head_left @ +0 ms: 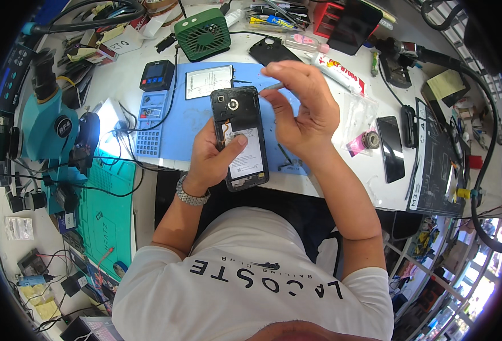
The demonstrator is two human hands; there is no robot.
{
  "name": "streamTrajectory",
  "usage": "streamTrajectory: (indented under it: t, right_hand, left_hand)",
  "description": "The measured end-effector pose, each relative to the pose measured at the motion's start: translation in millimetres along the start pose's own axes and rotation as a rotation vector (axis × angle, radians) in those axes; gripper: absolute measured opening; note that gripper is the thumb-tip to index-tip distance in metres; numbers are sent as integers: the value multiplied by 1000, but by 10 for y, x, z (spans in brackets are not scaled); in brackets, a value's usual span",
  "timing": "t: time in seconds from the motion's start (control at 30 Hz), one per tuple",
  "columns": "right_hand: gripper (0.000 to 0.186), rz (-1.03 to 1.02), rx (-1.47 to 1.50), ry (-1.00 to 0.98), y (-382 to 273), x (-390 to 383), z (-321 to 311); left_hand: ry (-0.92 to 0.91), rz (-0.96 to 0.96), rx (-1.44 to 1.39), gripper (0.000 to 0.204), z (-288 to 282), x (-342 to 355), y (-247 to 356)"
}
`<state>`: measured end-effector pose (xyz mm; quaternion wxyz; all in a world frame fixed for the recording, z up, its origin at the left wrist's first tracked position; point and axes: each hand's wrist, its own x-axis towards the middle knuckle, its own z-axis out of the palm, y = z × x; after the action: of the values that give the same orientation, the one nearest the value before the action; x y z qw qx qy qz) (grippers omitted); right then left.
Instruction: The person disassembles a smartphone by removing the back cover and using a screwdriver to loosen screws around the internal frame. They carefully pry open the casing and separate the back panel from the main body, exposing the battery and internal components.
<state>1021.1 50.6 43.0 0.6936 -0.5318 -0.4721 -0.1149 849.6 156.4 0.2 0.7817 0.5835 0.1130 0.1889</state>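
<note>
My left hand [210, 156] grips an opened smartphone [245, 128] along its left side, thumb across the white battery [246, 152]. With its back cover off, the phone shows a dark upper section, a round camera part and an orange flex cable [227, 132]. At the phone's top right corner, my right hand [308, 108] pinches a thin grey tool [274, 87] between thumb and fingers. Its tip points toward the phone's edge; whether it touches I cannot tell. The hand hides part of it. Behind the phone, a loose white battery [208, 82] lies on the blue mat [177, 139].
A green fan [202, 35] and a small black device [156, 75] stand beyond the mat. To the right lie a glue tube [336, 73], a roll [370, 140] and a dark phone [391, 149]. A teal microscope [52, 125] stands left, with cables [109, 159] around it.
</note>
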Motion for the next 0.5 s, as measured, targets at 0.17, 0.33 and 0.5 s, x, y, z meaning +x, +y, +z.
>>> streamTrajectory:
  t: [0.17,0.33,0.5]
  right_hand:
    - [50,-102,-83,-66,22,-47,-87]
    - [50,-74,-49,-60,-15,-24,-23]
    - [52,33,13,-25,-78,-65,-15]
  left_hand:
    - [-14,-5,13,42,8,14,6]
    - [-5,-20,21,44,11,12,19]
    - [6,-27,45,46,14,11,40]
